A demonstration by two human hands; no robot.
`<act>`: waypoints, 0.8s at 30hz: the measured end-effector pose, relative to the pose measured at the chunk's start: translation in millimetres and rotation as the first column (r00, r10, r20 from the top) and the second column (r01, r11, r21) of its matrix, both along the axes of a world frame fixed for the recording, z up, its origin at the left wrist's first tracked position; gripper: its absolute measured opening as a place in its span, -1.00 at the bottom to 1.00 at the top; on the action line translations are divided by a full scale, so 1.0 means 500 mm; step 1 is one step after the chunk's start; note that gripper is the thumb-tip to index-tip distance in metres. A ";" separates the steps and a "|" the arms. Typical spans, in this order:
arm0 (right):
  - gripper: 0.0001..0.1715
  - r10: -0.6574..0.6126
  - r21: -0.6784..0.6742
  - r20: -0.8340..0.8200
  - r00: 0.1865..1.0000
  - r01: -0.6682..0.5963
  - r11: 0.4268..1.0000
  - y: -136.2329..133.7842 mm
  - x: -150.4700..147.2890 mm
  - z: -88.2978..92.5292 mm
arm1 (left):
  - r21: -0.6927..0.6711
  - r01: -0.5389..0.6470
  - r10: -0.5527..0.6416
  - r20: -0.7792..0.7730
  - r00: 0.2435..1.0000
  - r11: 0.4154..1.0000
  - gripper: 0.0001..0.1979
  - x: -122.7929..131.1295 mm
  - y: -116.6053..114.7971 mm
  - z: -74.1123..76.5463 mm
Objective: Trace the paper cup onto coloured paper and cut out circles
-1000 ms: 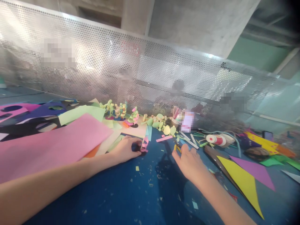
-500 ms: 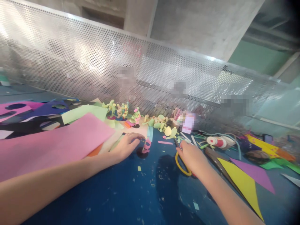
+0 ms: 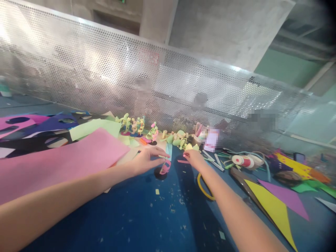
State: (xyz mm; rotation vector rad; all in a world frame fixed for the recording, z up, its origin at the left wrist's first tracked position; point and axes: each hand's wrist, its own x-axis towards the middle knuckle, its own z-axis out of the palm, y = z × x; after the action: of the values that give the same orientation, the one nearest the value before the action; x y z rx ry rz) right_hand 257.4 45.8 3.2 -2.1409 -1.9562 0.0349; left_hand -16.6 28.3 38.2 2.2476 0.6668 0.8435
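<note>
My left hand (image 3: 147,159) reaches forward over the blue table (image 3: 147,217) with its fingers stretched out. Its fingertips are right beside a small pink paper curl (image 3: 165,167) standing on a dark disc (image 3: 159,174). My right hand (image 3: 193,157) is stretched forward just right of that curl, back of the hand up, fingers bent down close to a loose pink strip (image 3: 182,161); I cannot see whether they hold anything. Yellow-handled scissors (image 3: 204,184) lie on the table beside my right forearm.
A large pink sheet (image 3: 60,157) and other coloured sheets lie at the left. Several small paper figures (image 3: 136,125) stand along the perforated metal screen (image 3: 157,84). A tape spool (image 3: 243,161) and yellow (image 3: 273,201) and purple (image 3: 286,194) offcuts lie at the right.
My right hand has let go of the yellow-handled scissors, which now lie on the table, and has moved forward and left. My left hand has stretched its fingers out by the pink curl.
</note>
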 end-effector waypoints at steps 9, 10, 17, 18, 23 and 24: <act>-0.77 0.142 0.206 -0.454 0.880 -0.051 0.977 -0.077 -0.039 0.053 | -0.045 -0.037 0.036 -0.014 0.999 0.998 -0.82 0.016 -0.018 0.012; -0.78 0.184 0.228 -0.510 0.840 -0.074 0.971 -0.092 -0.050 0.062 | -0.066 -0.041 0.041 -0.005 0.999 0.997 -0.82 0.019 -0.019 0.012; -0.75 0.362 0.332 -0.701 0.615 -0.169 0.928 -0.179 -0.110 0.087 | -0.144 -0.006 0.019 0.086 0.996 0.990 -0.82 0.042 0.001 -0.016; -0.76 0.374 0.338 -0.708 0.599 -0.178 0.924 -0.185 -0.115 0.086 | -0.145 -0.001 0.015 0.093 0.996 0.989 -0.82 0.045 0.005 -0.020; -0.80 0.409 0.370 -0.709 0.574 -0.190 0.909 -0.194 -0.130 0.076 | -0.173 0.020 0.000 0.112 0.994 0.985 -0.82 0.055 0.008 -0.029; -0.81 0.412 0.374 -0.706 0.576 -0.191 0.908 -0.193 -0.133 0.072 | -0.178 0.021 -0.001 0.113 0.994 0.984 -0.82 0.058 0.007 -0.029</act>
State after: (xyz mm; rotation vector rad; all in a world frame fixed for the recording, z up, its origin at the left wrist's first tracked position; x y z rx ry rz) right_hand 191.0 -50.9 39.4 -1.2367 -1.6162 0.6275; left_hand 12.6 32.0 23.7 2.0258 0.6505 0.8630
